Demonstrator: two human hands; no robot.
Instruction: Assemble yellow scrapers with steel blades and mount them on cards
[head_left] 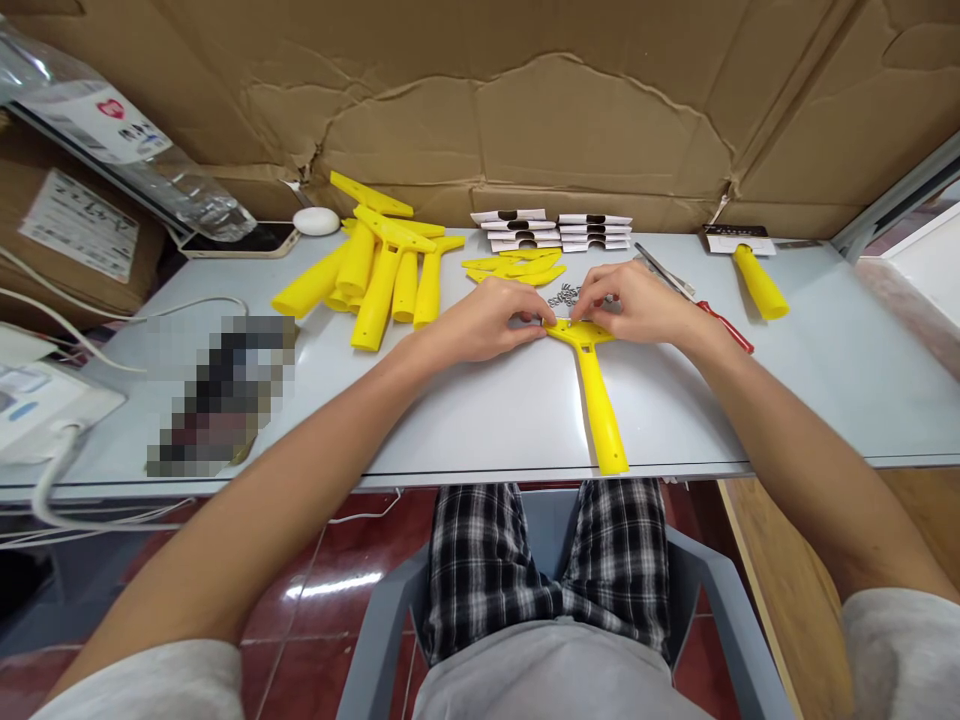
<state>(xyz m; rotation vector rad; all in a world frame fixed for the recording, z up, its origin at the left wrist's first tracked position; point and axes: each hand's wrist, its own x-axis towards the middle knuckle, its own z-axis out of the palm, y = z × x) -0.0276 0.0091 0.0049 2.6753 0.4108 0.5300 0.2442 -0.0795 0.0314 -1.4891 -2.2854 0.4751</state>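
A yellow T-shaped plastic handle [600, 405] lies on the table, its crosspiece away from me and its grip end at the front edge. My left hand [499, 318] pinches the left end of the crosspiece between thumb and fingers. My right hand [630, 300] is closed at the right part of the crosspiece, thumb and index finger together at its far edge; whatever they hold is too small to make out. Just behind the crosspiece sits a small heap of metal springs [562, 296], partly hidden by the right fingers.
Behind are flat yellow pieces [517, 266] and stacked white-and-black packets [595, 232]. More yellow handles [379, 290] are piled left. A red-handled tool [726, 326], metal tweezers-like tool [664, 270] and yellow tube [761, 283] lie right. A bottle [135, 140] leans at left; cardboard [600, 130] walls the back.
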